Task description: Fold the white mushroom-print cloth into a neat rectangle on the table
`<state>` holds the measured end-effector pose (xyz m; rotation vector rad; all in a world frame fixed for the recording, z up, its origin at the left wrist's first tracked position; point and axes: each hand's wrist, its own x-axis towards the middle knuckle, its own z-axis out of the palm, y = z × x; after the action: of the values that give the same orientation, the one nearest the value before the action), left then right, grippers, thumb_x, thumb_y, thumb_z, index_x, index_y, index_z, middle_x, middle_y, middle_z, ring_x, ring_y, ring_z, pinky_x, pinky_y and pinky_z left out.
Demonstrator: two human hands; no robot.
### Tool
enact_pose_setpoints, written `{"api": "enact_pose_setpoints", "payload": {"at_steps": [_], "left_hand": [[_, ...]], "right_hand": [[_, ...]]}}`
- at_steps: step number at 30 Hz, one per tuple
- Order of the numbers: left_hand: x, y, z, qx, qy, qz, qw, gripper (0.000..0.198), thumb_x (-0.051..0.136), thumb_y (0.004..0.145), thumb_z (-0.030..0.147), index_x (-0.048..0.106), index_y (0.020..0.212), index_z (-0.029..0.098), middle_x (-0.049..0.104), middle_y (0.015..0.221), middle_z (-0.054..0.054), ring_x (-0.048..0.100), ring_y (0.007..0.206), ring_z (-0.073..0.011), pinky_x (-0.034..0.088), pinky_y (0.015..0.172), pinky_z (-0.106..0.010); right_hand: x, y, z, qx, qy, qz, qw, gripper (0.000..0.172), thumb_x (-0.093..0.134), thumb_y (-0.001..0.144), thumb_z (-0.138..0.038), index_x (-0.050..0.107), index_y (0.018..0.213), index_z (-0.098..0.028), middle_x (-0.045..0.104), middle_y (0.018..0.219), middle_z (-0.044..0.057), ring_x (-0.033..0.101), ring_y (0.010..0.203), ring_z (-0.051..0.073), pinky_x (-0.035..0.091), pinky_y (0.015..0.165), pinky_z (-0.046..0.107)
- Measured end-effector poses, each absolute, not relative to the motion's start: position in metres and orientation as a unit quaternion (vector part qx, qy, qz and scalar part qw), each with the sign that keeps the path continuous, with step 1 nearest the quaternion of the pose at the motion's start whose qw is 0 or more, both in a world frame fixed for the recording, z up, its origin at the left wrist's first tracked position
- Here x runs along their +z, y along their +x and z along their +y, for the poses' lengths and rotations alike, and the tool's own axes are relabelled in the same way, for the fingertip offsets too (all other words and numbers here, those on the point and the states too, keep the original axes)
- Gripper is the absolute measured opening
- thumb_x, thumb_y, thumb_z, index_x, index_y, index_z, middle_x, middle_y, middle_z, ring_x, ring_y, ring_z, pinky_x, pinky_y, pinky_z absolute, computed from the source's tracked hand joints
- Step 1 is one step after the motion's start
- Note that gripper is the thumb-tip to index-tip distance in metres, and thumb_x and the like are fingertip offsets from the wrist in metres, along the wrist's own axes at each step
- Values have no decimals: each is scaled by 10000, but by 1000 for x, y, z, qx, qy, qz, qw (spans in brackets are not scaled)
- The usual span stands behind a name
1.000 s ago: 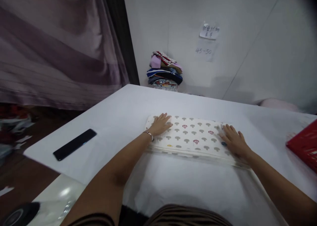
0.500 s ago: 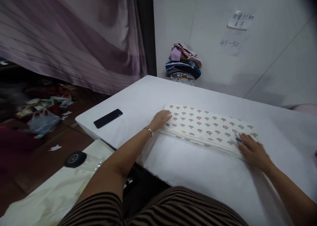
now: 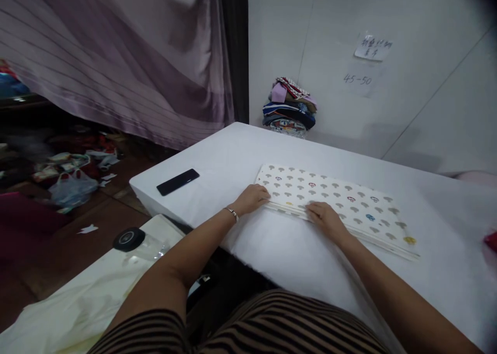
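1. Bringing my right hand (image 3: 325, 218) in from the right end, I now have it near the middle of the cloth's near edge; in the head view, that leaves the right end uncovered.
2. My left hand (image 3: 251, 198) is by the left end of that edge. Both hands have bent fingers touching the cloth; whether either pinches it, I cannot tell.
3. The mushroom-print cloth (image 3: 334, 196) lies folded in a long strip on the white table (image 3: 217, 162). To me, the work looks to have turned from flattening the whole length to handling its left half.
4. The phone (image 3: 177, 182) lies well apart, to the left; the black-lidded bottle (image 3: 129, 239) is lower, beyond my left forearm. Clothes (image 3: 289, 105) are piled by the wall.
5. None of these blocks the cloth; only my hands hide bits of its edge.
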<state>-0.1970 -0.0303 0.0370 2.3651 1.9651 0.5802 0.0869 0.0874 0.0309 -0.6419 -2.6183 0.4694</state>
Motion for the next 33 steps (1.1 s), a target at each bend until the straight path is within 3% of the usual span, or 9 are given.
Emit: {"api": "enact_pose_setpoints", "payload": {"at_steps": [11, 18, 24, 29, 33], "left_hand": [[37, -190, -39, 189, 748, 636, -23, 269, 397, 939, 269, 660, 916, 216, 650, 958, -41, 543, 932, -170, 391, 847, -325], [31, -191, -43, 201, 754, 625, -17, 264, 407, 940, 290, 657, 947, 208, 647, 974, -48, 544, 935, -171, 394, 843, -323], [33, -181, -37, 207, 758, 618, -6, 259, 414, 938, 298, 660, 947, 218, 652, 961, -40, 556, 907, -168, 388, 842, -332], [28, -181, -37, 213, 757, 618, -3, 279, 392, 944, 287, 662, 939, 217, 652, 970, -42, 554, 919, -170, 391, 842, -336], [29, -183, -39, 207, 766, 609, 7, 230, 463, 910, 317, 652, 1006, 230, 636, 1013, -52, 547, 962, -186, 398, 854, -343]], "right_hand": [[27, 60, 79, 51, -213, -959, 178, 314, 367, 942, -236, 665, 855, -191, 633, 837, 86, 538, 798, 214, 419, 726, 338], [24, 63, 78, 81, -222, -953, 189, 244, 398, 947, -274, 633, 955, -211, 627, 934, 68, 541, 876, 206, 431, 772, 325], [32, 58, 78, 67, -217, -958, 175, 283, 377, 951, -256, 637, 853, -199, 628, 860, 76, 544, 832, 209, 437, 737, 327], [29, 63, 70, 34, -186, -966, 176, 297, 362, 949, -243, 651, 892, -203, 630, 880, 97, 542, 837, 229, 431, 745, 356], [24, 67, 69, 25, -172, -968, 180, 300, 365, 950, -268, 648, 1032, -209, 627, 940, 98, 536, 857, 231, 431, 739, 353]]}}
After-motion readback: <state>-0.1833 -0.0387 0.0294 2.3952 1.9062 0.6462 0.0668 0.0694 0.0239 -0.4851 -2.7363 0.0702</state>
